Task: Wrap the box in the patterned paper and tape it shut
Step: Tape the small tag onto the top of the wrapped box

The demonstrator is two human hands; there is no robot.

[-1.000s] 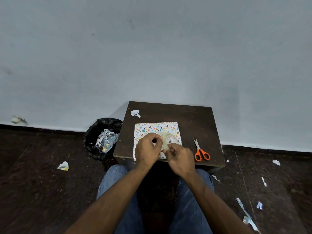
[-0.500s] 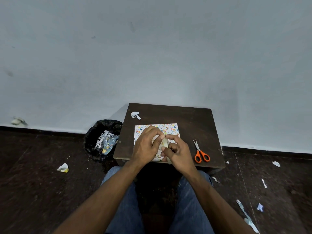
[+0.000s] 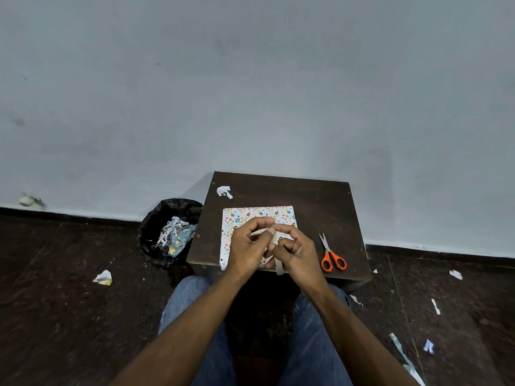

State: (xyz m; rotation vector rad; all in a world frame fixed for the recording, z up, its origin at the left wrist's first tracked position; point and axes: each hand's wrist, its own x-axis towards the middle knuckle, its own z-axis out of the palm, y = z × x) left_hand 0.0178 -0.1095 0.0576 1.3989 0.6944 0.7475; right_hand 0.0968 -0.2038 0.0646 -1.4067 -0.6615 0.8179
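Observation:
A flat box wrapped in white patterned paper (image 3: 257, 213) lies on the small dark wooden table (image 3: 315, 201), near its front left. Both my hands hover just above the box's near half. My left hand (image 3: 246, 247) grips a roll of clear tape (image 3: 257, 232), mostly hidden by its fingers. My right hand (image 3: 296, 253) pinches a strip of tape (image 3: 278, 267) whose loose end hangs down past the table's front edge.
Orange-handled scissors (image 3: 331, 256) lie on the table to the right of the box. A white paper scrap (image 3: 224, 191) sits at the back left corner. A black bin (image 3: 170, 232) with paper offcuts stands left of the table. Scraps litter the dark floor.
Both hands have lifted slightly and shifted over the box. A strip of tape has been drawn out from the roll and now hangs below my right hand.

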